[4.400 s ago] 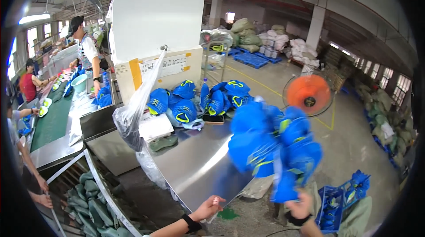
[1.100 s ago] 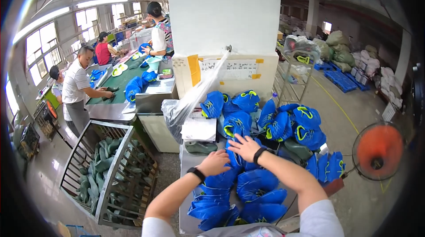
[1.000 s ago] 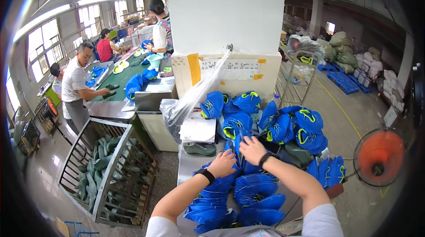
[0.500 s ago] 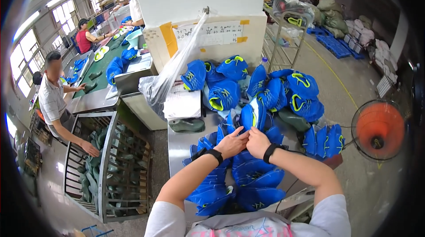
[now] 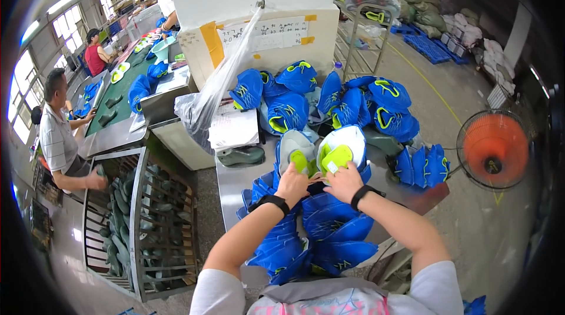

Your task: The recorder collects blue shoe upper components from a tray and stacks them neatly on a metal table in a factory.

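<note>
Two shoe uppers stand side by side over the stack of blue uppers (image 5: 338, 224), pale linings and lime tongues toward me. My left hand (image 5: 292, 184) is closed at the lower edge of the left shoe upper (image 5: 291, 143), and my right hand (image 5: 343, 182) grips the lower edge of the right shoe upper (image 5: 348, 134). A small white label shows on the right one's tongue. Between my hands a thin pinkish strip or cord shows, too small to make out. Most of my fingertips are hidden by the uppers.
More blue uppers (image 5: 288, 112) heap at the table's back. A dark green shoe last (image 5: 241, 155) lies beside papers (image 5: 234, 130). Left, a metal cage (image 5: 141, 221) holds lasts, with a co-worker (image 5: 62, 138) beside it. An orange fan (image 5: 493, 144) stands right.
The upper at my fingers showed its blue outside; now two uppers show pale linings and lime tongues. My hands have moved apart. The co-worker's hand has risen from the cage.
</note>
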Tool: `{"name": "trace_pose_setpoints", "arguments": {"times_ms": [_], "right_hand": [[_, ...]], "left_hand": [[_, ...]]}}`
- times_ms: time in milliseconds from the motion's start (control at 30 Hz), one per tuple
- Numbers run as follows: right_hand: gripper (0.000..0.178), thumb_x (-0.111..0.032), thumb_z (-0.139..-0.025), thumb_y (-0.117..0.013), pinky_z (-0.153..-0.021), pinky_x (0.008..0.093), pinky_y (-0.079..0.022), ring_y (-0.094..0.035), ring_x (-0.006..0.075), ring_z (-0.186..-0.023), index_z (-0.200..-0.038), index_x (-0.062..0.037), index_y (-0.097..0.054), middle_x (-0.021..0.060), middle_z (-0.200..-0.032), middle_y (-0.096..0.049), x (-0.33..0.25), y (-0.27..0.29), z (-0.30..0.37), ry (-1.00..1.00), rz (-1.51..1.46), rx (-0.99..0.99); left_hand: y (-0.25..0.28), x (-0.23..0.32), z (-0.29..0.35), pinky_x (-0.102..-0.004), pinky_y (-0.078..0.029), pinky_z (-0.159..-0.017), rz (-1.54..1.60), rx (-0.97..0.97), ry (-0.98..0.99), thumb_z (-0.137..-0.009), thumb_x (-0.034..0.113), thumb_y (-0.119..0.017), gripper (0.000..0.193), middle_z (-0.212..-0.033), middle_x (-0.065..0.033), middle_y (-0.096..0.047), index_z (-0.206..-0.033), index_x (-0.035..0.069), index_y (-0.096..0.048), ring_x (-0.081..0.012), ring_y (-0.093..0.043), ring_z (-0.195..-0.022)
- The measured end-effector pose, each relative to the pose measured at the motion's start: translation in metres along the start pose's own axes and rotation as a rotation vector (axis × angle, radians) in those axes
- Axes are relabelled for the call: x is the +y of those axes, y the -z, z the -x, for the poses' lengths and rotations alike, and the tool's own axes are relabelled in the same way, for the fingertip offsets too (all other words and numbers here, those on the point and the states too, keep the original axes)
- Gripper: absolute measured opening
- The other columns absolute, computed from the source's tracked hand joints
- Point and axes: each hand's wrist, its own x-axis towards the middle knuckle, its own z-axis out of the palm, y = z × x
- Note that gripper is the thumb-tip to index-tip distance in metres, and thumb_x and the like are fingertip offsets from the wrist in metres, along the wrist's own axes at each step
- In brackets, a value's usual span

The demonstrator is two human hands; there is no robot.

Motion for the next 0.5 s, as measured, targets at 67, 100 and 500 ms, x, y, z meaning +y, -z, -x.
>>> {"name": "trace_pose_setpoints", "arguments": {"times_ms": [67, 100, 500], "right_hand": [[0.025, -0.038, -0.079, -0.054, -0.079, 0.0414, -0.032, -0.060, 0.0205, -0.079, -0.087, -0.0156, -0.061, 0.0062, -0.074, -0.064, -0.001, -0.003, -0.012, -0.057, -0.005, -0.027], [0.025, -0.038, -0.079, -0.054, -0.079, 0.0414, -0.032, -0.060, 0.0205, -0.079, -0.087, -0.0156, -0.061, 0.0062, -0.074, -0.064, 0.006, -0.008, -0.016, -0.056, -0.002, -0.026], [0.021, -0.024, -0.081, -0.045, -0.083, 0.0550, -0.023, -0.061, 0.0231, -0.079, -0.087, -0.0235, -0.064, 0.0051, -0.079, -0.064, -0.002, -0.027, -0.048, -0.169, -0.189, -0.089]], "left_hand": [[-0.007, -0.001, -0.004, -0.0360, -0.037, -0.081, 0.062, -0.039, 0.054, -0.065, 0.047, -0.067, 0.041, -0.070, -0.0040, -0.063, -0.085, 0.011, -0.062, -0.0202, -0.061, -0.072], [-0.013, -0.001, -0.006, -0.0368, -0.041, -0.075, 0.133, -0.081, 0.116, -0.066, 0.048, -0.066, 0.041, -0.067, -0.0035, -0.063, -0.085, 0.011, -0.063, -0.0207, -0.062, -0.065], [-0.038, -0.014, -0.001, -0.0371, -0.050, -0.066, 0.278, -0.142, 0.313, -0.073, 0.045, -0.058, 0.029, -0.091, -0.0084, -0.058, -0.099, 0.033, -0.064, -0.0238, -0.061, -0.081]]}}
